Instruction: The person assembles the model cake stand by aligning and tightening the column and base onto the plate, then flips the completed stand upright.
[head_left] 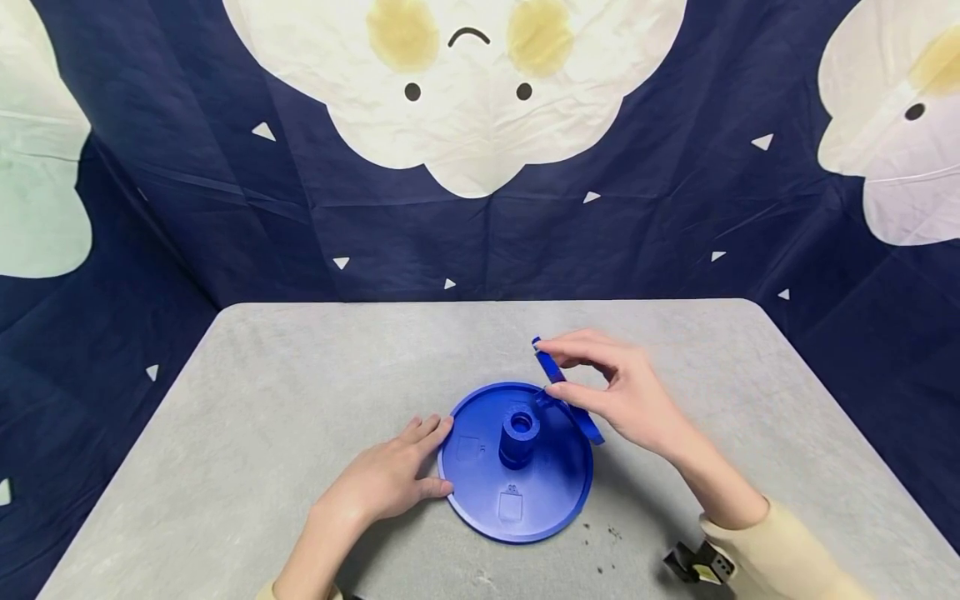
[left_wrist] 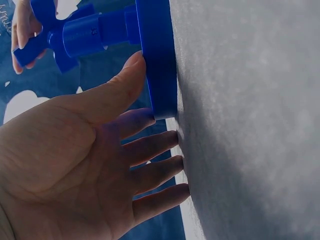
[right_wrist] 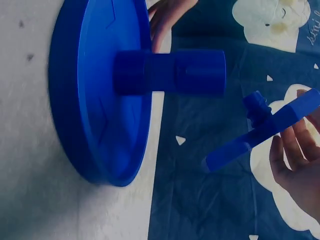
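A round blue plate [head_left: 487,492] with a raised rim lies on the table, and a hollow blue post [head_left: 516,446] rises from its middle. My left hand [head_left: 390,475] rests at the plate's left edge, its thumb against the rim and its fingers extended toward the table. Above the plate's far right side, my right hand [head_left: 633,396] pinches a blue winged screw knob [head_left: 583,419] between thumb and fingers. In the right wrist view the knob's threaded stem [right_wrist: 257,109] shows, tilted and apart from the post. Its several arms appear in the left wrist view.
The grey table [head_left: 300,383] has rounded far corners. Small dark crumbs [head_left: 613,533] lie near the plate's lower right. A black wrist camera [head_left: 701,563] sits at the right sleeve. A dark blue curtain [head_left: 405,233] with white clouds stands behind and at both sides.
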